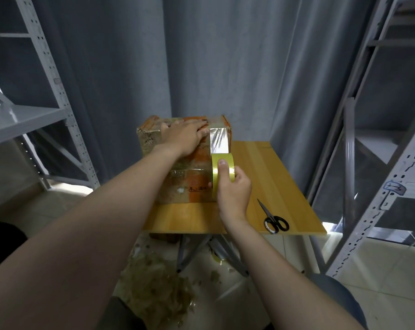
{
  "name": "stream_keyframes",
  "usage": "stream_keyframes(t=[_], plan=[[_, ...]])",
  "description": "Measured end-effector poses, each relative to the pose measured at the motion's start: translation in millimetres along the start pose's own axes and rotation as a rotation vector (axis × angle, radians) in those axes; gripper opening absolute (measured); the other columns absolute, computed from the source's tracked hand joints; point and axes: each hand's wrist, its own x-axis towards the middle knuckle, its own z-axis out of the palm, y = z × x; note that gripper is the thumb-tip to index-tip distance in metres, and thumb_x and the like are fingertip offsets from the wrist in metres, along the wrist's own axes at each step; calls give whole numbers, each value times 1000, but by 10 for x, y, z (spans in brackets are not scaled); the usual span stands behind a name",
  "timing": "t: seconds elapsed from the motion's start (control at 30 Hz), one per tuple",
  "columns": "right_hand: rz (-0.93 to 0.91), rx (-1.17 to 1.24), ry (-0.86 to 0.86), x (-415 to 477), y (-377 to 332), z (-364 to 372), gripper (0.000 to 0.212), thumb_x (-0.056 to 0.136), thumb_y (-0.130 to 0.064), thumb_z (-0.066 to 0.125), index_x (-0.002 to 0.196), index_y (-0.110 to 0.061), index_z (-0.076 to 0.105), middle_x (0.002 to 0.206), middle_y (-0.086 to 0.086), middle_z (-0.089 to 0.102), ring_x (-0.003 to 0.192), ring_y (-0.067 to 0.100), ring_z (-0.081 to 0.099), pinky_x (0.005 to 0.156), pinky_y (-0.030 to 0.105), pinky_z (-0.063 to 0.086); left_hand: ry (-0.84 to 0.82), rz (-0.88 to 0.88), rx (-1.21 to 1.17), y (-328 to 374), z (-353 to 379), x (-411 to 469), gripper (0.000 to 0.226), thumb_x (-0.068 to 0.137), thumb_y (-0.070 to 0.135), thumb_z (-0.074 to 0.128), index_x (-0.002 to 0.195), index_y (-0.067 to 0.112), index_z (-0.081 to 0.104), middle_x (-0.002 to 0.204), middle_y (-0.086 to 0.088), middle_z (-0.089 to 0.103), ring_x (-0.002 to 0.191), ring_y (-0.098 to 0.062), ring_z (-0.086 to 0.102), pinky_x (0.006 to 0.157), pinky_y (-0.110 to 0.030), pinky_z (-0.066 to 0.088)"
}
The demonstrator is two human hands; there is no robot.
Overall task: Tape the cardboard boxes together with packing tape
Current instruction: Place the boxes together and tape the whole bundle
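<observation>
Brown and orange cardboard boxes (189,179), wrapped in shiny clear tape, stand on a small wooden table (261,163). My left hand (185,136) presses flat on the top of the boxes, its fingertips at the start of a fresh tape strip (219,141). That strip runs down the near face from the top edge to a yellowish tape roll (222,172). My right hand (233,191) grips the roll against the front of the boxes, thumb laid over its outer band.
Black-handled scissors (273,217) lie on the table's right front. Grey metal shelving stands at the left (46,75) and right (373,139). A grey curtain hangs behind. Crumpled used tape (154,294) litters the floor under the table.
</observation>
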Motion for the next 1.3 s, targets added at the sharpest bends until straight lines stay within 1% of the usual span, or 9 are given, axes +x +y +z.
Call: stream_keyframes(t=[0.2, 0.6, 0.73, 0.8, 0.93, 1.0, 1.07, 1.2, 1.3], plan=[[288, -104, 51, -195, 539, -104, 42, 100, -52, 59, 82, -15, 64, 60, -5, 70, 52, 3, 63, 50, 19, 45, -9, 16, 3, -2, -13, -42, 53, 108, 61, 24, 155, 44, 40, 165, 12, 38, 150, -28, 35, 115, -57, 20], [372, -247, -97, 84, 644, 34, 39, 103, -54, 54, 85, -21, 64, 78, 8, 75, 47, 7, 67, 40, 15, 42, -8, 13, 6, 40, -33, -54, 53, 108, 61, 24, 155, 43, 42, 165, 12, 38, 151, -29, 34, 117, -57, 18], [377, -257, -99, 86, 676, 3, 44, 99, -58, 57, 99, -15, 59, 85, 9, 74, 68, 21, 74, 57, 31, 55, 3, 27, 14, 35, -7, -70, 53, 108, 58, 24, 156, 41, 39, 165, 10, 38, 150, -30, 35, 116, -56, 18], [363, -294, -80, 62, 688, -13, 53, 97, -61, 58, 114, -13, 44, 93, 2, 65, 85, 26, 67, 64, 35, 48, 30, 54, -16, 18, 27, -98, 50, 108, 48, 31, 157, 37, 38, 164, 5, 40, 152, -30, 32, 120, -55, 13], [338, -294, -96, 34, 689, -7, 52, 100, -67, 46, 121, -21, 30, 121, 5, 53, 100, 24, 55, 76, 36, 38, 350, 105, -256, -165, 107, -321, 56, 96, 20, 56, 150, 20, 43, 161, -5, 42, 159, -26, 18, 129, -46, -8], [309, -259, -28, 63, 702, -55, 42, 104, -62, 37, 117, -22, 37, 125, 7, 55, 100, 22, 56, 75, 37, 40, 582, 21, -348, -280, 203, -520, 66, 89, 23, 64, 151, 16, 41, 160, -6, 38, 157, -26, 22, 130, -50, 0], [316, -233, 41, 150, 723, -120, 36, 107, -57, 34, 112, -22, 42, 126, 9, 57, 112, 27, 56, 85, 40, 43, 658, -159, -491, -378, 398, -734, 79, 84, 27, 68, 154, 17, 33, 160, -9, 30, 152, -27, 25, 127, -51, 16], [448, -136, 34, 383, 731, -226, 44, 109, -56, 32, 118, -17, 50, 128, 8, 59, 101, 20, 55, 88, 38, 37, 434, -610, -817, -531, 852, -981, 77, 87, 28, 72, 147, 16, 25, 147, -9, 32, 136, -29, 39, 97, -35, 36], [513, -147, -96, 451, 732, -228, 61, 107, -63, 24, 127, -17, 59, 131, 6, 62, 117, 25, 56, 97, 40, 37, 193, -741, -913, -611, 1121, -1047, 52, 98, 29, 64, 134, 9, 32, 121, -8, 47, 125, -36, 52, 91, -37, 42]])
